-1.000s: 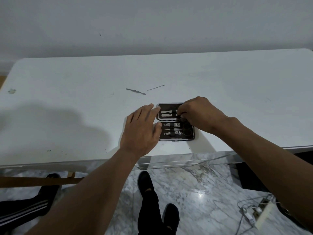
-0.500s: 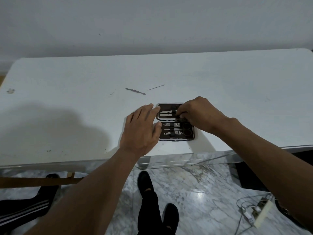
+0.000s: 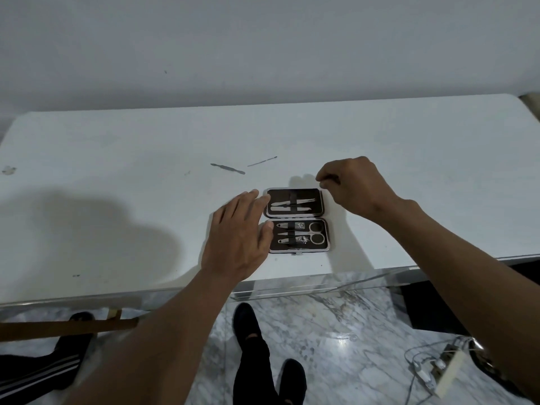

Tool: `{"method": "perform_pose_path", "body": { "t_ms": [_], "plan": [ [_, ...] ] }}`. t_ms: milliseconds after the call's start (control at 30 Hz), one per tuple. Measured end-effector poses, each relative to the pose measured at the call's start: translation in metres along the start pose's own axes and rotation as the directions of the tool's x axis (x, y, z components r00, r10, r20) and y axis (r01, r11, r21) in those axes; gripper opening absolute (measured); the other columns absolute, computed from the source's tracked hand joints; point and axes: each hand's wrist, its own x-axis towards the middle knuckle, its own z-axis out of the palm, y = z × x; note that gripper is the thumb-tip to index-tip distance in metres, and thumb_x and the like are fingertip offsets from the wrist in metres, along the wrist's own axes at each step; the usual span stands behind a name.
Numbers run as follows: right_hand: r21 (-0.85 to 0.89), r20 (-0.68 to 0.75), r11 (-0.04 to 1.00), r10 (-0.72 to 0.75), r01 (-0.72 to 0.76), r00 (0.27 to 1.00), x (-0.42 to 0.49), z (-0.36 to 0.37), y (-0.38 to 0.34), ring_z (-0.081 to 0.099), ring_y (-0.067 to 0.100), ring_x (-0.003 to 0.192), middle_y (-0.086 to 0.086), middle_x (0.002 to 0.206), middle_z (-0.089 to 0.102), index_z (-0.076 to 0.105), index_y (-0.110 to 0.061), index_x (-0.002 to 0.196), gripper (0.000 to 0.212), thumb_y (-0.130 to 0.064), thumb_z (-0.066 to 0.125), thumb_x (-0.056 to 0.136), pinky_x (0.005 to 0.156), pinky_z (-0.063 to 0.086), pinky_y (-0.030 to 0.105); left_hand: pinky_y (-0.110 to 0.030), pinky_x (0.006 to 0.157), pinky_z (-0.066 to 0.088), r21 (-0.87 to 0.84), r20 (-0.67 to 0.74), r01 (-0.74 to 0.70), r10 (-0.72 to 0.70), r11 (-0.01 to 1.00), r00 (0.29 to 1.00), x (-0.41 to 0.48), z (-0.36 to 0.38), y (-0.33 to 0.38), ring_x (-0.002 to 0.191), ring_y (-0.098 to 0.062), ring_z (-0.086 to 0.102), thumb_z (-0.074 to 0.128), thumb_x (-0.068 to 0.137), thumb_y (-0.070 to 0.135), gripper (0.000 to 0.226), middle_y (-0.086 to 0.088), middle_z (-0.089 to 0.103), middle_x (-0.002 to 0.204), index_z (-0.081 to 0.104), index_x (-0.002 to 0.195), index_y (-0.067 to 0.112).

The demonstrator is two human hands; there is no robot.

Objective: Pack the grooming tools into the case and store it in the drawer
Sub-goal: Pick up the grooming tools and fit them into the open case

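A small dark grooming case (image 3: 320, 222) lies open flat near the front edge of the white table (image 3: 409, 159). Its far half holds two slim metal tools under a strap; its near half holds clippers and scissors. My left hand (image 3: 238, 239) rests flat against the case's left side, fingers apart, fingertips touching its edge. My right hand (image 3: 352, 184) hovers just past the case's far right corner, fingers curled and pinched, nothing visible in them. Two loose tools lie on the table beyond the case: a flat metal pusher (image 3: 228, 168) and a thin pick (image 3: 262, 161).
A wall rises right behind the table. Under the table's front edge are a marble floor, my feet in dark socks (image 3: 248, 325), another person's leg (image 3: 43, 372) at the left, and a power strip with cables (image 3: 444, 366) at the right.
My right hand has lifted off the case's far half and pulled back to the right, uncovering the two strapped tools. My left hand stays at the case's left side.
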Motion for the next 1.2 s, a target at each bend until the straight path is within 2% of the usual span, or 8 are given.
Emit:
{"method": "perform_pose_path", "body": {
  "t_ms": [233,433,667,833,933,1067,1133,1200],
  "plan": [
    [-0.039,0.038,0.998,-0.038,0.040,0.999,0.043,0.014,-0.025,0.066,0.027,0.093,0.007,0.099,0.075,0.072,-0.012,0.099,0.018,-0.016,0.056,0.091,0.079,0.047,0.031,-0.036,0.109,0.035,-0.005,0.029,0.012,-0.012,1.000,1.000,0.000,-0.003,0.001,0.137,-0.015,0.042,0.039,0.095,0.040,0.047,0.004,0.047,0.147,0.045,0.140,0.026],
    [-0.022,0.165,0.981,-0.184,0.190,0.969,0.092,0.038,-0.079,0.066,0.030,0.089,0.010,0.095,0.074,0.072,-0.011,0.092,0.013,-0.016,0.060,0.087,0.078,0.052,0.035,-0.034,0.109,0.034,0.008,0.048,0.012,-0.013,1.000,0.999,0.001,-0.004,0.002,0.138,-0.016,0.041,0.040,0.096,0.038,0.048,0.001,0.048,0.147,0.046,0.141,0.022],
    [-0.060,0.331,0.965,-0.223,0.256,0.917,0.128,0.062,-0.115,0.063,0.031,0.084,0.012,0.094,0.069,0.062,-0.015,0.082,0.005,-0.019,0.065,0.084,0.066,0.039,0.029,-0.040,0.112,0.034,0.010,0.104,0.023,-0.024,1.000,0.994,0.004,-0.004,0.001,0.140,-0.020,0.039,0.038,0.096,0.041,0.055,-0.002,0.046,0.150,0.039,0.148,0.020],
    [-0.057,0.334,0.971,-0.200,0.232,0.921,0.135,0.065,-0.115,0.063,0.036,0.082,0.016,0.093,0.068,0.054,-0.018,0.077,0.014,-0.005,0.052,0.080,0.067,0.048,0.033,-0.039,0.113,0.032,-0.011,0.093,0.025,-0.024,1.000,0.995,0.004,-0.003,0.001,0.140,-0.020,0.039,0.038,0.097,0.041,0.054,-0.001,0.045,0.150,0.039,0.147,0.022],
    [-0.063,0.341,0.977,-0.171,0.204,0.924,0.133,0.064,-0.113,0.062,0.037,0.083,0.017,0.093,0.067,0.058,-0.008,0.083,0.007,-0.008,0.052,0.080,0.067,0.048,0.034,-0.040,0.113,0.033,-0.006,0.092,0.019,-0.018,1.000,0.996,0.005,-0.003,0.000,0.140,-0.020,0.039,0.038,0.096,0.041,0.055,-0.001,0.045,0.150,0.039,0.148,0.022],
    [-0.027,0.310,0.989,-0.133,0.149,0.941,0.132,0.056,-0.105,0.060,0.037,0.087,0.016,0.095,0.065,0.056,-0.005,0.094,0.015,-0.012,0.047,0.085,0.067,0.044,0.035,-0.038,0.112,0.033,-0.014,0.078,0.023,-0.022,1.000,0.997,0.004,-0.004,0.001,0.139,-0.018,0.040,0.042,0.093,0.039,0.055,0.001,0.046,0.149,0.043,0.145,0.023],
    [0.028,0.257,0.994,-0.111,0.107,0.960,0.131,0.045,-0.095,0.060,0.037,0.088,0.015,0.098,0.066,0.055,-0.009,0.099,0.016,-0.012,0.047,0.085,0.070,0.046,0.036,-0.037,0.111,0.034,-0.015,0.060,0.019,-0.018,1.000,0.998,0.005,-0.004,0.000,0.138,-0.018,0.041,0.044,0.092,0.037,0.052,0.001,0.047,0.148,0.046,0.142,0.022],
    [0.183,0.216,0.983,-0.046,0.006,0.975,0.123,0.030,-0.083,0.063,0.035,0.081,0.014,0.096,0.067,0.053,-0.014,0.109,0.025,-0.009,0.049,0.085,0.073,0.055,0.041,-0.037,0.109,0.035,-0.005,0.046,0.018,-0.018,1.000,0.999,0.004,-0.005,0.001,0.137,-0.017,0.041,0.044,0.092,0.037,0.049,0.002,0.048,0.147,0.048,0.139,0.023]
  ]
}}
